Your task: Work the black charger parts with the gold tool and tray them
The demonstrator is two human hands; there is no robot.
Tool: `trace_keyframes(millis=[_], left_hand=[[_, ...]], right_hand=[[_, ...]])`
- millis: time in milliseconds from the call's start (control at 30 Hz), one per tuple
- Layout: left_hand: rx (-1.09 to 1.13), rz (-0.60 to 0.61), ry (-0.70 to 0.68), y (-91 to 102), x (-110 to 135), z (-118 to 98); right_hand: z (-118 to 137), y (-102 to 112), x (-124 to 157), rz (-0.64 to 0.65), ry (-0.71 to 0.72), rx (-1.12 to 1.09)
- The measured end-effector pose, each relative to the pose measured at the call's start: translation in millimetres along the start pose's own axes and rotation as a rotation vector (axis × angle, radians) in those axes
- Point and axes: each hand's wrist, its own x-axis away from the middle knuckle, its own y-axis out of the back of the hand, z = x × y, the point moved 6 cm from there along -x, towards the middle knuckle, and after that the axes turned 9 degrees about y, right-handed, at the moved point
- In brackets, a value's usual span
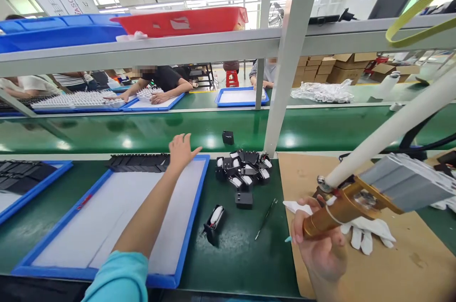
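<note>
My left hand (pixel 181 151) is over the far right part of a blue-rimmed tray (pixel 192 216), fingers spread, holding nothing. Just left of it, a row of black housings (pixel 138 163) lines the tray's far edge. My right hand (pixel 322 250) is wrapped around a gold-coloured cylinder (pixel 320 221) that ends in a grey finned block (pixel 402 181). A small blue-green tip (pixel 288 239) sticks out beside those fingers; its other end is hidden. Between my hands lie a heap of black-and-white parts (pixel 245 169), one separate part (pixel 214 221) and tweezers (pixel 266 219).
A white pole (pixel 392 126) slants down to the gold cylinder. White gloves (pixel 370 233) lie on brown cardboard (pixel 356 273). A lone black block (pixel 228 137) sits on the green strip (pixel 160 131) beyond. Behind an upright post (pixel 285 79), several people work at trays.
</note>
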Motion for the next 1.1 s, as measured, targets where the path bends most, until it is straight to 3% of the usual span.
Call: trace_keyframes(millis=[133, 233, 333, 433, 533, 600, 667, 767, 833, 967, 1100], left_hand=[[0.092, 0.189, -0.017, -46.6, -30.2, -75.6], [0.131, 0.242, 0.028, -66.7, -46.8, -108.7], [0.167, 0.259, 0.067, -57.7, -54.1, -116.3], [0.213, 0.248, 0.046, -20.0, -40.9, -107.3], [0.291, 0.278, -0.056, 33.9, 9.9, -95.6], [0.459, 0.37, -0.288, 70.9, 69.7, -100.1], [0.417, 0.535, -0.427, 90.0, 139.7, -102.0], [0.284, 0.786, -0.503, 83.4, 231.2, -99.6], [0.27, 0.898, -0.56, 66.2, 270.5, -97.9], [0.361, 0.993, -0.617, 33.9, 304.7, -92.4], [0.495, 0.809, -0.444, 22.8, 312.5, -83.5]], right_hand=[[-0.3, -0.5, 0.0, -0.001, 0.019, 0.028], [-1.6, 0.3, -1.6, -0.032, 0.029, 0.058], [-2.0, 2.4, -3.0, -0.033, 0.025, 0.076], [0.0, 5.2, -3.1, -0.009, 0.032, 0.039], [0.7, 7.6, -3.0, 0.015, 0.038, -0.031], [0.6, 8.3, -3.6, 0.024, 0.044, -0.049], [1.3, 7.7, -4.6, 0.031, 0.054, -0.047], [5.0, 5.1, -5.8, 0.042, 0.075, -0.054], [7.7, 3.6, -5.7, 0.047, 0.081, -0.059], [11.2, 3.0, -3.2, 0.057, 0.085, -0.067], [12.9, 2.6, -0.4, 0.065, 0.101, -0.073]])
